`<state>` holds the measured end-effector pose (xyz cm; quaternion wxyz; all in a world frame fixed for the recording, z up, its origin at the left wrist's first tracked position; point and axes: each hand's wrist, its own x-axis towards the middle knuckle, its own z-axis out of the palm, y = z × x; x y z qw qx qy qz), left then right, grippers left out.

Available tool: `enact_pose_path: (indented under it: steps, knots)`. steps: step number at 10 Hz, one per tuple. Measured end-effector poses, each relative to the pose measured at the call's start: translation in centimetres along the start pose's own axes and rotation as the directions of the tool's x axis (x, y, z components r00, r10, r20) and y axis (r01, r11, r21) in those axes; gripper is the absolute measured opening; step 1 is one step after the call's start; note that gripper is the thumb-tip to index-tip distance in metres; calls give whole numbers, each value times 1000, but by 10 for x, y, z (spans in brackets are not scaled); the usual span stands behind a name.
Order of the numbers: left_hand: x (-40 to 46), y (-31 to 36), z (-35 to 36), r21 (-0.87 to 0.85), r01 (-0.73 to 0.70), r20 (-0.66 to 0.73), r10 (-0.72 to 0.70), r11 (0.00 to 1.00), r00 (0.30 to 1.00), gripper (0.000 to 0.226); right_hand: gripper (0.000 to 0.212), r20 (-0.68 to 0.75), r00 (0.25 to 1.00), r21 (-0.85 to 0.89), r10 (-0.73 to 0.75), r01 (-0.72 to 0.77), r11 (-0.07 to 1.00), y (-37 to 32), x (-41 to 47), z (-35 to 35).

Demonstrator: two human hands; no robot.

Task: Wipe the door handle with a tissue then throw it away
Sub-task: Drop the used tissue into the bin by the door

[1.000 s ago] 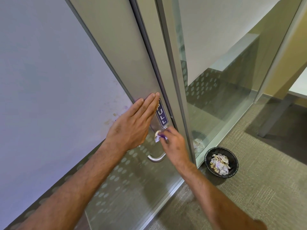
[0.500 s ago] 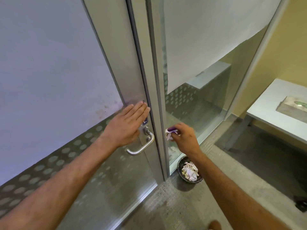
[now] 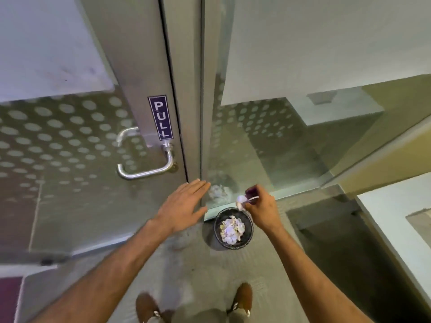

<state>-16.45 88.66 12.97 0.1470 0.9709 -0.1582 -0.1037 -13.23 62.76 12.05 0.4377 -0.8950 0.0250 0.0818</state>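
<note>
Moved: both hands now off the door handle (image 3: 149,167), lower, near the bin (image 3: 234,227)
Sign: "PULL" label (image 3: 160,117), just above the handle
Bin: black, holds crumpled tissues
Right hand (image 3: 261,209): pinches tissue (image 3: 241,201) above the bin's rim
Left hand (image 3: 184,207): flat, fingers spread, left of the bin

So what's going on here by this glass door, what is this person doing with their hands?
A person stands at a glass door marked with a PULL sign. Their right hand pinches a crumpled tissue just above the far rim of a small black wastebasket on the floor, which already holds used tissues. The left hand is open, fingers spread, near the door's edge and below the metal door handle, which nobody is touching.
</note>
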Motion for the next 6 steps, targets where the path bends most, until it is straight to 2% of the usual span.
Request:
enact_pose_path:
  steps: [2, 3, 5, 6]
  knots:
    - [52, 23, 133, -215, 209, 82, -196, 954, 977, 74, 16, 165, 974, -157, 156, -130, 979, 140, 56, 36]
    - [70, 21, 182, -272, 271, 124, -246, 923, 961, 74, 15, 182, 972, -196, 145, -109, 975, 186, 70, 64]
    - [115, -10, 279, -253, 296, 143, -267, 921, 953, 74, 35, 247, 958, -232, 145, -87, 969, 274, 96, 120]
    - [115, -9, 290, -229, 299, 156, -269, 926, 951, 75, 35, 204, 973, -196, 105, -64, 979, 274, 98, 117]
